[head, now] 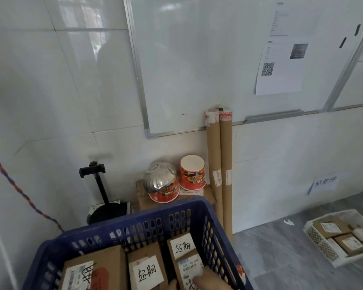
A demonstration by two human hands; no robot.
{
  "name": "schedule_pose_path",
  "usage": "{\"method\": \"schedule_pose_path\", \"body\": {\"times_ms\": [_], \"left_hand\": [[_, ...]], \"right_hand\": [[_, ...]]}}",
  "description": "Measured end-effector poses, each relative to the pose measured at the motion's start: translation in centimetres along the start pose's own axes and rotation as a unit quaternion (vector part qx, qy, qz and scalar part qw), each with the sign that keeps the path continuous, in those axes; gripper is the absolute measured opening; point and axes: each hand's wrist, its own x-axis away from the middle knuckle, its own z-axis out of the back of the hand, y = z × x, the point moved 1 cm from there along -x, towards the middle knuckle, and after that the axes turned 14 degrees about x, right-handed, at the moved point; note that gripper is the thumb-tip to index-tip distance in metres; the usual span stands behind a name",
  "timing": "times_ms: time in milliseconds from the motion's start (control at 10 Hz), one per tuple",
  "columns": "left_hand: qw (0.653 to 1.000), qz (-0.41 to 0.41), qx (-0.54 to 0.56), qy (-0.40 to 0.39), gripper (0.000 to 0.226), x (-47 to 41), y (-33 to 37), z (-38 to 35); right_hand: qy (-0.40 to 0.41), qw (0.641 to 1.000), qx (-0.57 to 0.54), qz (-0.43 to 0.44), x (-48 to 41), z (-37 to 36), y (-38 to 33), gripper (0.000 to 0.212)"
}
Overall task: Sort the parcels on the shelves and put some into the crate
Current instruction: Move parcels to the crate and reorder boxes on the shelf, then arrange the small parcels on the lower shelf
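A blue crate point(197, 208) sits at the bottom of the view with three cardboard parcels standing side by side in it. The right hand point(210, 280) enters from the lower edge, mostly cut off. One finger point(201, 278) lies across the label on top of the right parcel point(182, 245), and another fingertip shows at that parcel's left edge, in the gap beside the middle parcel point(143, 256). Whether the fingers clamp the parcel or only rest on it cannot be told. The left parcel point(105, 258) stands apart from the hand. Two cardboard tubes point(220, 164) lean on the wall behind.
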Motion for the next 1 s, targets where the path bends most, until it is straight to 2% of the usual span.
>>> {"method": "schedule_pose_path", "body": {"times_ms": [100,200,300,400,500,600,700,800,900,1000], "left_hand": [[0.975,0.018,0.077,0.206,0.058,7.8,6.9,0.1],[0.960,0.038,0.155,0.229,0.057,12.3,8.3,-3.4],[0.947,0.007,0.157,0.279,0.050,14.7,9.5,-4.2],[0.933,-0.054,0.197,0.295,0.046,17.4,10.8,-5.3],[0.925,-0.116,0.215,0.290,0.035,20.2,12.2,-7.2],[0.934,-0.158,0.191,0.259,0.034,21.5,13.5,-10.0],[0.944,-0.193,0.171,0.207,0.034,22.7,15.0,-14.8],[0.960,-0.201,0.141,0.131,0.027,22.8,15.1,-21.5],[0.970,-0.199,0.122,0.061,0.030,22.4,13.9,-28.9],[0.982,-0.180,0.060,-0.025,0.028,23.1,11.4,-37.1]], "right_hand": [[-0.047,0.998,-0.049,0.016,1.9,1.2,-0.9,0.038],[-0.027,0.997,-0.076,0.021,3.2,2.5,-1.3,0.035],[0.034,0.994,-0.098,0.021,4.6,2.3,-1.0,0.048],[0.095,0.986,-0.136,0.032,8.2,2.6,-0.7,0.051],[0.152,0.962,-0.220,0.046,12.6,2.7,0.2,0.038],[0.190,0.921,-0.335,0.054,16.9,2.4,2.2,0.019],[0.235,0.871,-0.429,0.043,21.5,2.4,5.5,0.020],[0.291,0.838,-0.461,0.026,27.0,2.3,9.9,0.022],[0.356,0.799,-0.484,-0.011,32.0,1.5,15.3,0.022],[0.414,0.759,-0.500,-0.058,37.4,-0.6,21.2,0.022]]}}
